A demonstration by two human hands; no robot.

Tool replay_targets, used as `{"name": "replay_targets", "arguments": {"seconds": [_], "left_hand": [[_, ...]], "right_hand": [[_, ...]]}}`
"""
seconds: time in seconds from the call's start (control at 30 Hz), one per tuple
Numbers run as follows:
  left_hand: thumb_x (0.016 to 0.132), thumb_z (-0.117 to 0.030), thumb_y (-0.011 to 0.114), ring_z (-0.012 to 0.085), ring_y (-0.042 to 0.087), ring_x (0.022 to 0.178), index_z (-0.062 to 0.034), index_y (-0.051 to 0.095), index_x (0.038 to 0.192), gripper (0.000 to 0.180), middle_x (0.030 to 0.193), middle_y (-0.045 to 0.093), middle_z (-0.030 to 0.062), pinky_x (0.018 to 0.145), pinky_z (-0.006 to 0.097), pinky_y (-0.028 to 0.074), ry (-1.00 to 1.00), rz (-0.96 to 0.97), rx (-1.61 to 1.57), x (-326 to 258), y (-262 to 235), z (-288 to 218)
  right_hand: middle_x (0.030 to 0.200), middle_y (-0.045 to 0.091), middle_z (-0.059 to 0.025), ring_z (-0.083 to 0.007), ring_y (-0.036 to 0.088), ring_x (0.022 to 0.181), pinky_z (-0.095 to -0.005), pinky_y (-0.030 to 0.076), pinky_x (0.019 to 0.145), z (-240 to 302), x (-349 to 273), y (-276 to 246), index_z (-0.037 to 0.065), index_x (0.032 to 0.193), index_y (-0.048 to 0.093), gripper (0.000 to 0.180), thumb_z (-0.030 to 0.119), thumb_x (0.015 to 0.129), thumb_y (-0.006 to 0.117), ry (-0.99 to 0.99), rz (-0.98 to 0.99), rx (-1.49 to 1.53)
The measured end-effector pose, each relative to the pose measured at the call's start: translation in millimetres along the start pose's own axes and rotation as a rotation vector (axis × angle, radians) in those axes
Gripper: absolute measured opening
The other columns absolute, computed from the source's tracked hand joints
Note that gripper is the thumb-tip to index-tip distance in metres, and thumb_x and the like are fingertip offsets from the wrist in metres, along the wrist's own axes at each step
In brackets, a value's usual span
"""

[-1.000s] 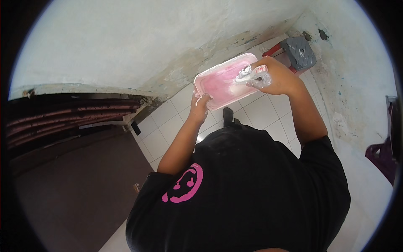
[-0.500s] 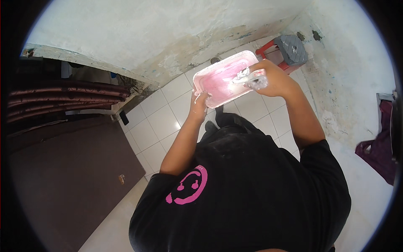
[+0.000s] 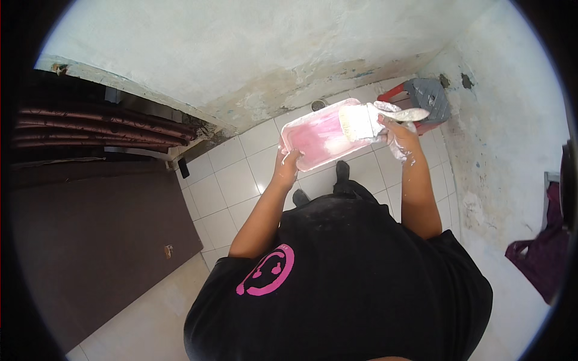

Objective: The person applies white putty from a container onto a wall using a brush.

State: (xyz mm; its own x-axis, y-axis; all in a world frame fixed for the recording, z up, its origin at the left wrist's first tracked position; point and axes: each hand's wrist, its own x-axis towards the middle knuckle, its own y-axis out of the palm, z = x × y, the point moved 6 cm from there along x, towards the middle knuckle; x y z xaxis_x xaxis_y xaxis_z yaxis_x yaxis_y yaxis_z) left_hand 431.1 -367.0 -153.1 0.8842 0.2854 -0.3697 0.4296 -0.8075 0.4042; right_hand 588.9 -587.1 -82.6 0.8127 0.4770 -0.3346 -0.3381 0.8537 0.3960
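A shallow pink tray (image 3: 308, 137), smeared with white paint inside, is held out in front of me. My left hand (image 3: 288, 165) grips its near left corner, thumb over the rim. In my right hand (image 3: 403, 137) is a wide paintbrush (image 3: 360, 123), its bristles coated white and lying above the tray's right end. The brush handle sticks out to the right past my fingers. White smears and what looks like clear plastic cover part of that hand and wrist.
A red stool with a grey top (image 3: 432, 97) stands in the corner beyond my right hand. Stained pale walls (image 3: 253, 54) rise ahead and to the right. On the left are a brown panel (image 3: 96, 246) and a dark curtain (image 3: 90, 131). Purple cloth (image 3: 537, 268) hangs at right.
My right hand has turned over and lifted the brush from inside the tray; its broad side now shows. The tray stays in my left hand. The view has shifted slightly.
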Motion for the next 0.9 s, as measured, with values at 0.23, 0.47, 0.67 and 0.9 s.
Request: {"name": "replay_targets", "arguments": {"seconds": [0.23,0.47,0.67,0.9], "left_hand": [[0.074,-0.009,0.048,0.0151,0.050,0.089,-0.0033,0.043,0.118,0.045,0.096,0.052,0.0061,0.077,0.028,0.042,0.054,-0.082,-0.007,30,18,13],[0.076,-0.011,0.048,0.0144,0.051,0.090,-0.0018,0.043,0.118,0.043,0.097,0.053,0.0062,0.079,0.028,0.042,0.095,-0.166,0.030,48,23,21],[0.081,-0.018,0.049,0.0181,0.053,0.095,-0.0022,0.041,0.120,0.043,0.103,0.052,0.0086,0.084,0.033,0.043,0.048,-0.312,-0.131,39,-16,38],[0.081,-0.017,0.050,0.0199,0.053,0.102,-0.0018,0.038,0.124,0.047,0.110,0.053,0.0099,0.087,0.034,0.043,0.067,-0.336,-0.048,40,-62,9]], "right_hand": [[0.115,0.056,-0.0159,-0.0261,0.062,0.097,-0.0386,0.056,0.075,-11,35,-34,0.001,0.125,0.042,0.045,0.019,0.086,0.056,0.125,0.055,0.377],[0.123,0.051,-0.0178,-0.0288,0.057,0.106,-0.0395,0.055,0.079,12,88,-54,0.000,0.129,0.037,0.050,0.027,0.088,0.048,0.164,0.199,0.608],[0.119,0.055,-0.0155,-0.0254,0.057,0.105,-0.0327,0.051,0.083,-9,136,-44,-0.001,0.125,0.043,0.047,0.029,0.089,0.050,0.119,0.085,0.646],[0.119,0.054,-0.0133,-0.0259,0.054,0.109,-0.0373,0.047,0.091,-81,209,-20,0.000,0.121,0.045,0.041,0.019,0.087,0.057,0.055,-0.121,0.738]]}}
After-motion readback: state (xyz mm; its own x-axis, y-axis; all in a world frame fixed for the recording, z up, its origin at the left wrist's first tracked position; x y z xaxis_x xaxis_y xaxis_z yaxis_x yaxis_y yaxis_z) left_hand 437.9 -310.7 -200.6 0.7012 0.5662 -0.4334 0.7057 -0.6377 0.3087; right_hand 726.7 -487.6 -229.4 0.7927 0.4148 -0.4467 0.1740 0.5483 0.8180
